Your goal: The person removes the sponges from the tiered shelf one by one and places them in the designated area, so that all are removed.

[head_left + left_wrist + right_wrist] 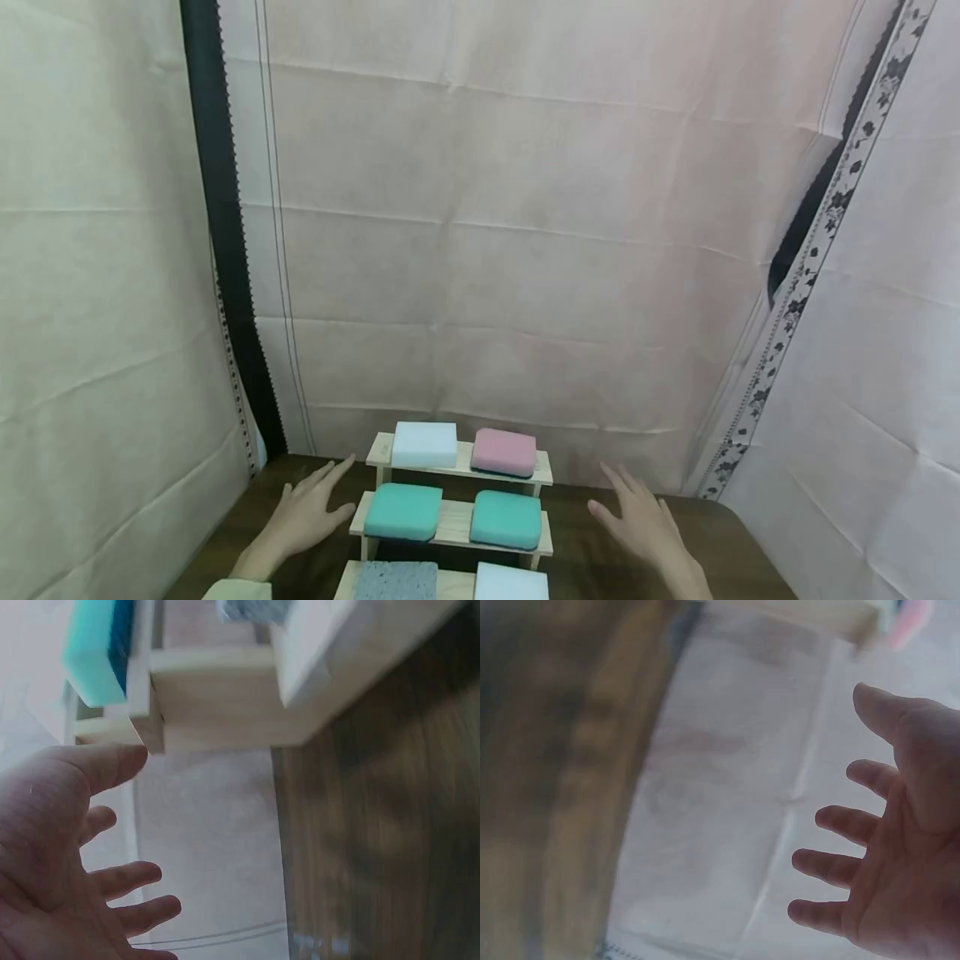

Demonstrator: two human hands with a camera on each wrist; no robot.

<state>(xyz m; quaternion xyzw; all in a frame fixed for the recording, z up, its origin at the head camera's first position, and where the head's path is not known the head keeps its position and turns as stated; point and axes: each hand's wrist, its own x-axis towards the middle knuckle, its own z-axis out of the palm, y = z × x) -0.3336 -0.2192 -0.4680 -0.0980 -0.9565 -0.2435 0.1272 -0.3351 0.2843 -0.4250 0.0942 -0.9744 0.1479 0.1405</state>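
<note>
A three-step wooden stand bears block-shaped sponges. On its top step lie a white sponge and a pink sponge. Two teal sponges with dark undersides, one left and one right, occupy the middle step. Below are a speckled grey block and a white block, both cut off by the frame. My left hand is spread beside the stand's left end, its thumb near the middle step. To the right, my right hand hovers apart from the stand, fingers extended, holding nothing.
The stand is on a dark brown wooden table with a rounded far right corner. Pale cloth curtains hang behind and on both sides, with a dark strip at the left and a flower-patterned border at the right.
</note>
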